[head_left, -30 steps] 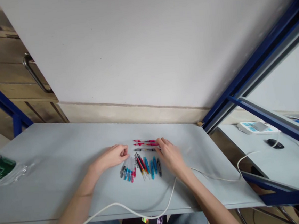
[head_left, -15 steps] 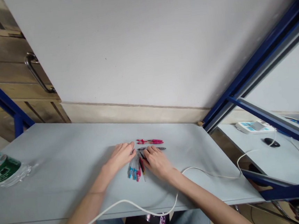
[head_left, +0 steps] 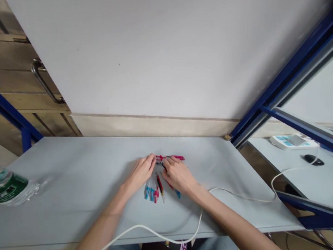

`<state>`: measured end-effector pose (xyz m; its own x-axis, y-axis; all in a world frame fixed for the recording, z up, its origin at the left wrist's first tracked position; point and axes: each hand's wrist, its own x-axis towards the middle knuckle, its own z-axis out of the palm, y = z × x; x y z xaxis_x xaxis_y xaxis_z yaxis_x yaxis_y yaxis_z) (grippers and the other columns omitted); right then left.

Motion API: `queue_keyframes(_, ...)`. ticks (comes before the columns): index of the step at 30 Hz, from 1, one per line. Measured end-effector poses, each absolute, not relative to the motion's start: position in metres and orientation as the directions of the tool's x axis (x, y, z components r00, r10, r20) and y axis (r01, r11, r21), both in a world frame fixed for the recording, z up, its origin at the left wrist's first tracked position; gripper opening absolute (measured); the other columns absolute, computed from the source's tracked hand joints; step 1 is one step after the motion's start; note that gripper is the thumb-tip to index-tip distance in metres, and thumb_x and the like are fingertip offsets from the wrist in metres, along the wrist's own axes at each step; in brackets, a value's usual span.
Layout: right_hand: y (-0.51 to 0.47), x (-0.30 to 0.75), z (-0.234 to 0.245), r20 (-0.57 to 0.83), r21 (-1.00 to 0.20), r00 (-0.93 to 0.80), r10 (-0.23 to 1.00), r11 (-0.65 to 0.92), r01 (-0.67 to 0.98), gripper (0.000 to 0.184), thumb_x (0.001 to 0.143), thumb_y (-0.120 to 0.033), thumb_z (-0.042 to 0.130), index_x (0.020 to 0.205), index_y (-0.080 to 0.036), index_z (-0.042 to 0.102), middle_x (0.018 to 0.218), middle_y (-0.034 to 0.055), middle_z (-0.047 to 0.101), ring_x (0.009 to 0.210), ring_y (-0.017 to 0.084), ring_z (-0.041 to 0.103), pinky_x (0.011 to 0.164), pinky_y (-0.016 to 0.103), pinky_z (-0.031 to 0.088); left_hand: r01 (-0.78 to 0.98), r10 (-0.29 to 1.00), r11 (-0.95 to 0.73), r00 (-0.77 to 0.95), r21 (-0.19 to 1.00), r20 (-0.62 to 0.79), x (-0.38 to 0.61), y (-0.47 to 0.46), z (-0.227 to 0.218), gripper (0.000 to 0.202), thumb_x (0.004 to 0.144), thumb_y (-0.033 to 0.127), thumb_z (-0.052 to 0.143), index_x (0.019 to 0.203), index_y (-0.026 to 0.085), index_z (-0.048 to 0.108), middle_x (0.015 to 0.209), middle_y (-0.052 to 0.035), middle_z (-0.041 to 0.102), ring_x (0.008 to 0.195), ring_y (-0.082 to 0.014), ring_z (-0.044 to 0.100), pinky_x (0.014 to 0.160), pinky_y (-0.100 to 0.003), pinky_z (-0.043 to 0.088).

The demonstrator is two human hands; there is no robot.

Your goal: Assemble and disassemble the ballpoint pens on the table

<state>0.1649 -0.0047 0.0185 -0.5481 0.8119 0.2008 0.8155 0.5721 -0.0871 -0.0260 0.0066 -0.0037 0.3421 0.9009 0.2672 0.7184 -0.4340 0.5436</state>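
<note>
Several small pens in blue, red, black and pink lie in a cluster (head_left: 155,189) in the middle of the grey table (head_left: 73,187). My left hand (head_left: 141,173) rests on the cluster's left side, fingers curled toward the pink pens (head_left: 173,158) at the far edge of the cluster. My right hand (head_left: 178,175) lies over the cluster's right side, fingers bent and meeting the left hand's fingertips. Both hands pinch at pens between them; exactly which pen each one holds is hidden by the fingers.
A white cable (head_left: 152,231) runs across the table's near edge. A plastic water bottle with a green label (head_left: 5,187) lies at the far left. A blue metal frame (head_left: 282,83) stands at the right, with a second table holding a mouse (head_left: 312,160) and a white device (head_left: 292,141).
Both hands have moved toward each other over the pens. The right hand slid left from the cluster's right end and now covers several pens that lay open before.
</note>
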Motion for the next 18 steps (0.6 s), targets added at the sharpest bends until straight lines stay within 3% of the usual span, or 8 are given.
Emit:
queue_keyframes(3, 0.003, 0.178, 0.024, 0.254, -0.464, -0.429, 0.867, 0.498, 0.733, 0.012, 0.093, -0.018, 0.048, 0.084, -0.019, 0.055, 0.079, 0.0043, 0.063, 0.072, 0.018, 0.056, 0.070, 0.028, 0.042, 0.626, 0.894, -0.444, 0.350, 0.641, 0.278, -0.025, 0.007, -0.008, 0.021, 0.106, 0.027, 0.034, 0.107, 0.023, 0.055, 0.099, -0.0057, 0.069, 0.090, -0.0195, 0.067, 0.081, -0.029, 0.048)
queue_keyframes(5, 0.009, 0.185, 0.021, 0.263, -0.750, -0.322, 0.909, 0.403, 0.524, 0.015, 0.095, -0.028, 0.049, 0.082, -0.021, 0.053, 0.070, 0.0004, 0.059, 0.062, 0.015, 0.052, 0.062, 0.026, 0.040, 0.575, 0.888, -0.449, 0.370, 0.684, 0.272, -0.023, 0.006, -0.011, 0.020, 0.105, 0.023, 0.035, 0.111, 0.024, 0.054, 0.105, -0.0056, 0.069, 0.094, -0.0191, 0.067, 0.084, -0.029, 0.049)
queue_keyframes(7, 0.015, 0.189, 0.013, 0.234, -0.923, -0.211, 0.949, 0.286, 0.259, 0.023, 0.095, -0.040, 0.053, 0.081, -0.022, 0.051, 0.065, -0.0010, 0.058, 0.058, 0.015, 0.052, 0.057, 0.026, 0.041, 0.549, 0.880, -0.457, 0.394, 0.700, 0.266, -0.019, 0.005, -0.012, 0.021, 0.104, 0.020, 0.036, 0.113, 0.024, 0.054, 0.107, -0.0053, 0.069, 0.094, -0.0184, 0.066, 0.085, -0.029, 0.049)
queue_keyframes(11, 0.022, 0.190, 0.001, 0.144, -0.989, -0.096, 0.985, 0.140, -0.046, 0.032, 0.090, -0.051, 0.061, 0.080, -0.022, 0.051, 0.066, 0.0017, 0.066, 0.056, 0.016, 0.057, 0.053, 0.027, 0.044, 0.533, 0.861, -0.489, 0.422, 0.691, 0.283, -0.012, 0.002, -0.013, 0.021, 0.104, 0.020, 0.036, 0.115, 0.024, 0.053, 0.111, -0.0058, 0.067, 0.097, -0.0182, 0.065, 0.086, -0.029, 0.049)
queue_keyframes(18, 0.018, 0.188, 0.005, 0.174, -0.979, -0.082, 0.981, 0.164, -0.121, 0.030, 0.091, -0.050, 0.063, 0.082, -0.022, 0.054, 0.069, 0.0028, 0.070, 0.061, 0.017, 0.063, 0.056, 0.028, 0.048, 0.492, 0.854, -0.492, 0.432, 0.718, 0.288, -0.010, 0.001, -0.012, 0.021, 0.105, 0.026, 0.037, 0.116, 0.024, 0.056, 0.113, -0.0048, 0.067, 0.101, -0.0172, 0.065, 0.088, -0.028, 0.049)
